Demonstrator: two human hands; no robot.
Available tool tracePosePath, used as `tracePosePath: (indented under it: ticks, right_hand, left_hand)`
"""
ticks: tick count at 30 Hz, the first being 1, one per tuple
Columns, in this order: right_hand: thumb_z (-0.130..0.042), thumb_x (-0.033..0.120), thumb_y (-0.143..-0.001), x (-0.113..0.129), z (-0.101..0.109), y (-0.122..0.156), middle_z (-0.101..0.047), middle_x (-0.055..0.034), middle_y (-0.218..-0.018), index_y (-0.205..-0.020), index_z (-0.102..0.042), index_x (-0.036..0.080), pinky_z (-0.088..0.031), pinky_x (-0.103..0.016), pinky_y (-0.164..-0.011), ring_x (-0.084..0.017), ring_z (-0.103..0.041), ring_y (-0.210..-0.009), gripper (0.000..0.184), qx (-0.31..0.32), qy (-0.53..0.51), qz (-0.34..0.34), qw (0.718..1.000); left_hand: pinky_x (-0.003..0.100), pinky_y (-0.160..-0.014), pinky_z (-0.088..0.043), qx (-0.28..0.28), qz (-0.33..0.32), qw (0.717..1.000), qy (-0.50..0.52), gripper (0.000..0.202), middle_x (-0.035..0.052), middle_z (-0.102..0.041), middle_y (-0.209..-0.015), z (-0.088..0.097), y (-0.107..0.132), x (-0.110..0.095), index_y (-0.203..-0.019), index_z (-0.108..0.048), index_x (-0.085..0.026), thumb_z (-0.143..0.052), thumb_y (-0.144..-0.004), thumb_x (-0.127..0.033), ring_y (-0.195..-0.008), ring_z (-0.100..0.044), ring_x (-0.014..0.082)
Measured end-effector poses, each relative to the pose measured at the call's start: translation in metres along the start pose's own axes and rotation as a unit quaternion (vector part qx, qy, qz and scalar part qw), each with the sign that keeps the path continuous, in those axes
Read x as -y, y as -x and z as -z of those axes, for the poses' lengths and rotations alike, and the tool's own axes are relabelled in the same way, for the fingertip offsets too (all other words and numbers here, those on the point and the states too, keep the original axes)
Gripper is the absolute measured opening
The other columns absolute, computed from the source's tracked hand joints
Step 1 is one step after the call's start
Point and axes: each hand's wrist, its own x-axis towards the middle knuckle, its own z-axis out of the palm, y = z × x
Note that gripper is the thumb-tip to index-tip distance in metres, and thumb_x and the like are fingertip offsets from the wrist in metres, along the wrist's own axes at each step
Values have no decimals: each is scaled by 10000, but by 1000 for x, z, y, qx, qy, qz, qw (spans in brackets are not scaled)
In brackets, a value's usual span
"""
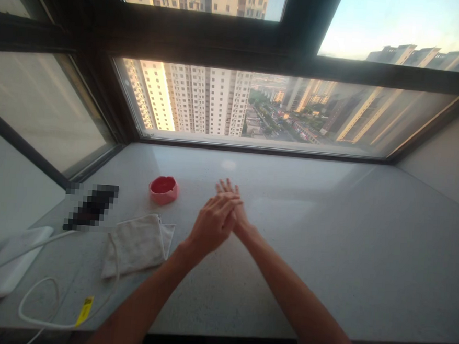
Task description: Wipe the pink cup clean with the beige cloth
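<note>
My left hand (pixel 213 216) rests over the back of my right hand (pixel 240 212), above the pale windowsill counter (pixel 311 240). The left fingers lie stretched across the right hand, touching it, and no object shows in them. From under them the right fingers reach forward, straight and spread apart. Part of the right palm and thumb is hidden. To the left of my hands are a red faceted ashtray (pixel 164 190) and a folded grey cloth (pixel 136 244).
A blurred-out dark object (pixel 93 208) lies left of the ashtray. At the far left is a white power strip (pixel 14 262), with a white cable (pixel 26 317) looped nearby carrying a yellow tag (pixel 84 311). Dark window frames (pixel 223 40) border the counter's back, with tall buildings outside.
</note>
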Motion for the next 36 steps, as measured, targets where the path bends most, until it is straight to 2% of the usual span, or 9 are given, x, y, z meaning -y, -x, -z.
tracePosePath:
  ticks: [1, 2, 4, 7, 12, 28, 31, 33, 36]
  right_hand:
    - [-300, 185, -1088, -38, 10, 6, -424, -257, -1716, -1620, -467, 21, -200, -671, -1329, -362, -258, -1675, 582, 5, 23, -64, 998]
    - [-274, 200, -1097, -72, 19, 14, -447, -201, -1720, -1631, -477, 69, -237, -562, -1348, -308, -296, -1666, 586, 27, 77, -150, 985]
    - [-250, 200, -1098, -123, 31, 36, -449, -218, -1714, -1627, -475, 35, -244, -542, -1344, -327, -328, -1651, 598, 28, 105, -215, 971]
    - [-257, 284, -1120, -157, 33, 65, -370, -163, -1769, -1663, -434, 101, -192, -642, -1337, -347, -262, -1672, 599, 80, 149, -242, 955]
    - [-199, 339, -1135, -160, 20, 71, -264, -130, -1813, -1714, -331, 141, -160, -715, -1318, -334, -208, -1689, 626, 124, 176, -257, 942]
    - [-224, 356, -1130, -163, 23, 71, -295, -120, -1806, -1705, -359, 150, -136, -677, -1336, -316, -214, -1687, 626, 112, 142, -263, 948]
    - [-219, 361, -1129, -164, 22, 71, -294, -121, -1806, -1706, -361, 152, -136, -679, -1336, -318, -213, -1686, 629, 110, 141, -261, 949]
    - [-221, 357, -1127, -164, 22, 71, -303, -129, -1803, -1704, -370, 159, -153, -684, -1331, -321, -220, -1684, 628, 111, 145, -259, 948]
    - [-220, 354, -1126, -164, 21, 71, -313, -133, -1799, -1703, -374, 165, -166, -688, -1327, -323, -225, -1682, 627, 112, 152, -258, 948]
  left_hand:
    - [427, -1243, -475, 16, 58, 998, -25, 395, 115, -702, -1483, -8, -7, 21, -1375, -679, -174, -410, -1087, -207, -1424, -618, 239]
    - [449, -1287, -429, 41, 113, 991, -61, 441, 139, -644, -1561, -17, -12, 42, -1448, -640, -140, -400, -1086, -220, -1499, -558, 264]
    - [508, -1361, -301, 104, 206, 963, -138, 551, 179, -476, -1707, -37, -19, 78, -1582, -520, -70, -410, -1087, -286, -1639, -372, 326]
    - [553, -1390, -179, 165, 249, 930, -212, 651, 179, -330, -1780, -61, -17, 111, -1678, -380, -58, -325, -1113, -377, -1688, -255, 336]
    - [568, -1389, -151, 189, 229, 924, -243, 672, 137, -286, -1802, -70, -8, 117, -1705, -353, -112, -230, -1125, -427, -1694, -238, 323]
    - [560, -1389, -155, 185, 235, 926, -232, 654, 129, -296, -1800, -66, -9, 114, -1697, -376, -131, -260, -1124, -423, -1688, -256, 326]
    - [571, -1379, -194, 162, 231, 933, -221, 613, 139, -360, -1775, -67, -8, 112, -1660, -448, -144, -335, -1117, -405, -1671, -302, 337]
    - [551, -1368, -255, 140, 226, 942, -205, 542, 133, -483, -1711, -64, -10, 109, -1576, -567, -160, -377, -1107, -354, -1622, -408, 320]
    - [504, -1374, -272, 78, 210, 954, -198, 478, 91, -632, -1591, -44, -17, 107, -1439, -689, -201, -361, -1096, -253, -1545, -516, 254]
